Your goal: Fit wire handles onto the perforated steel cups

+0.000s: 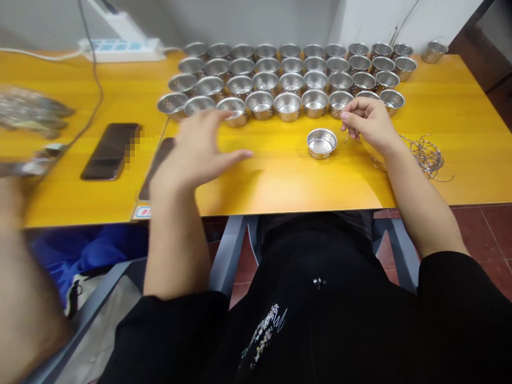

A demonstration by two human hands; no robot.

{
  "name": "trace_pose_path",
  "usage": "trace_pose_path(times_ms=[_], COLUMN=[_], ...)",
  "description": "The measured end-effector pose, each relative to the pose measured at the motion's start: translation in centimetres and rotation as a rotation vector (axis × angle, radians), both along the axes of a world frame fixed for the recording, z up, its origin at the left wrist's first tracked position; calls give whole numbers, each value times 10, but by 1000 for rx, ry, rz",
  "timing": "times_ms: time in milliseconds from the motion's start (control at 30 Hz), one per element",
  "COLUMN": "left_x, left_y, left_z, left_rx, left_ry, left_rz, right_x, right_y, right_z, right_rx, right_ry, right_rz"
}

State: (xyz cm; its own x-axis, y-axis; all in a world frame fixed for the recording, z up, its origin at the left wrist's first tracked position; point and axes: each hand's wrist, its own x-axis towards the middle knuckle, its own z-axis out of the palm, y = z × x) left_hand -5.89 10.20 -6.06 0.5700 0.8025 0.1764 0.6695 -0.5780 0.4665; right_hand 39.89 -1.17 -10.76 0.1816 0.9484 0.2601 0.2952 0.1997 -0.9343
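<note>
My left hand [196, 149] hovers over the yellow table, thumb and fingers spread, holding nothing and slightly blurred. It is nearest to the front row of perforated metal cups [288, 106]. My right hand [368, 122] pinches a thin metal wire [346, 137] at its fingertips, in front of the cups. Just left of it a single metal cup [321, 144] stands upright, apart from the rows. Beside my right forearm lies a tangled pile of bent wires [428, 156], partly hidden by the arm.
A dark phone [110, 152] lies at the left, another behind my left wrist. A power strip [124, 49] with cables sits at the back left. Another person's arm [24, 298] reaches in at the far left, near plastic bags [32, 112]. One cup [434, 52] stands at the back right.
</note>
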Motion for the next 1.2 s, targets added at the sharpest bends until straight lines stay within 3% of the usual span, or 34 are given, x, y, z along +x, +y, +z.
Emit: trace_pose_path(times_ms=[67,100,167,367,767,1200], left_x=[-42,-57,-73,-55,-46,-53], left_y=[-14,-19,-25,-21,-27,-22], left_z=[11,12,6,-16,-9,-19], left_rx=[51,-4,-86,-35,-76,-11], left_ry=[52,66,102,211,187,83], left_rz=[300,430,569,615,664,660], right_x=[-3,-4,-7,-12,-10,-9], right_y=[-1,-2,-4,-9,-7,-8], right_z=[2,4,7,14,11,12], right_rx=[4,5,0,-65,-76,-62], right_ry=[-10,-16,-28,-66,-69,-102], right_rz=[-3,-5,-8,-31,-49,-39])
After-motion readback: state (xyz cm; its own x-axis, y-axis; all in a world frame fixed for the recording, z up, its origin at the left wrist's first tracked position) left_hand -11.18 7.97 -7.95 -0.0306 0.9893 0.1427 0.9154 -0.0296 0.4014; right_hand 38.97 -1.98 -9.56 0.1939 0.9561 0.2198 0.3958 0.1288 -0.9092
